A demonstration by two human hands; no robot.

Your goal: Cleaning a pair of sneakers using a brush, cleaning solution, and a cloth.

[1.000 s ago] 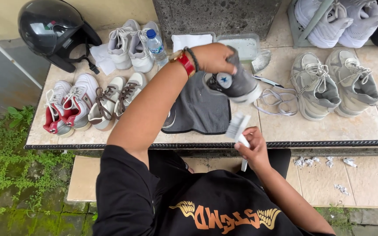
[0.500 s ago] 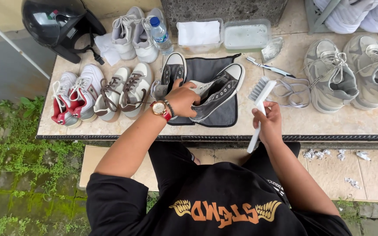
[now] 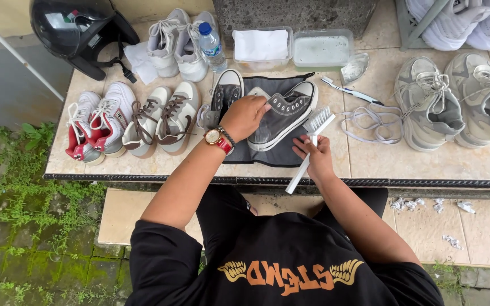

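The left hand [image 3: 246, 116] has its grip closed on a grey shoe [image 3: 283, 113], which lies tilted on a dark cloth [image 3: 273, 154] in the middle of the surface [image 3: 370, 161]. The right hand [image 3: 315, 156] has its grip wrapped round a white brush [image 3: 311, 141], bristles up, just beside the shoe and maybe touching it. A second grey shoe [image 3: 224, 96] lies to the left.
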